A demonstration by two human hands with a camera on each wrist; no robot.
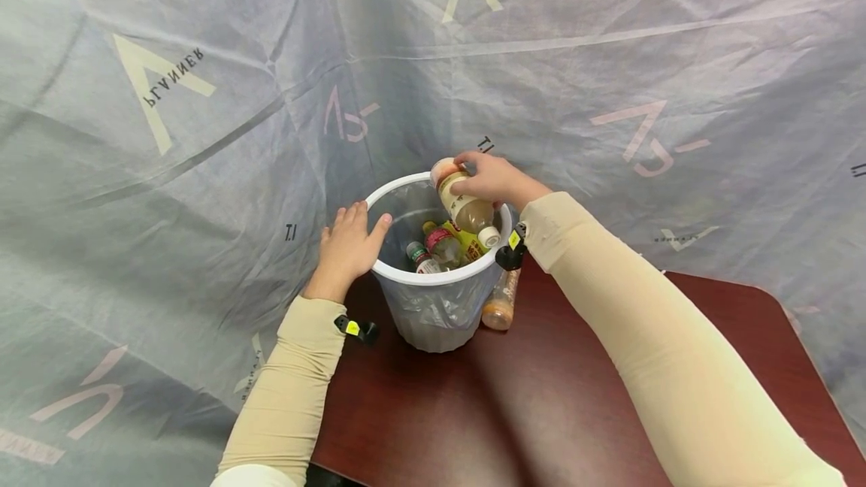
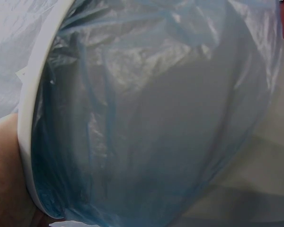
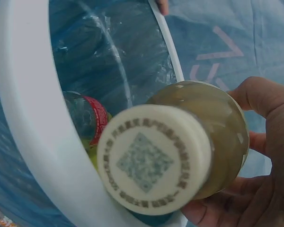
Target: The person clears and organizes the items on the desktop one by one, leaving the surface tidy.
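Note:
A trash bin (image 1: 433, 322) with a white rim and a thin clear liner stands on the table. My left hand (image 1: 343, 250) holds the rim at its left side, thumb on the inner side. In my right hand (image 1: 499, 180) is a plastic drink bottle (image 1: 473, 214) with a beige label and brownish liquid, gripped above the bin's right side. It tilts with its white cap (image 3: 154, 161) pointing down. Inside the bin lie a bottle with a red label (image 1: 443, 245), a bottle with a dark cap (image 1: 421, 255) and something yellow (image 1: 469, 237).
Another bottle (image 1: 501, 305) with an orange end is beside the bin on its right, partly hidden by the rim and right wrist. The dark red table (image 1: 575, 397) extends toward the front and right. Grey printed cloth (image 1: 223, 96) hangs behind and at the left.

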